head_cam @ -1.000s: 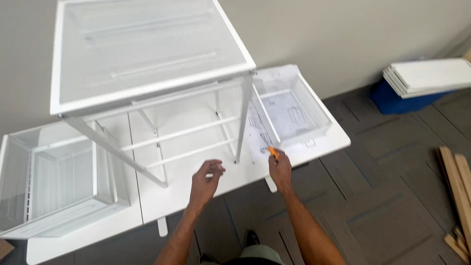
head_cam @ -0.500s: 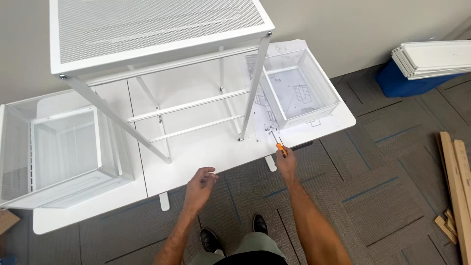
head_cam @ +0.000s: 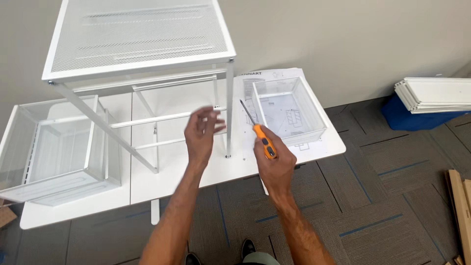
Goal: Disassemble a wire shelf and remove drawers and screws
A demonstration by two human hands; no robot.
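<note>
A white metal drawer frame with a mesh top stands on a white table. My right hand grips an orange-handled screwdriver, its shaft pointing up and left toward the frame's front right leg. My left hand is raised in front of the frame's rails, fingers apart, holding nothing, blurred by motion. A white mesh drawer sits on a printed instruction sheet at the table's right end.
Two white mesh drawers lie at the table's left end. A stack of white panels rests on a blue box by the wall on the right. Wooden strips lie on the grey carpet at the far right.
Both hands have risen toward the frame. The left hand lifted from below the table edge to the rails. The right hand brought the screwdriver closer to the front right leg.
</note>
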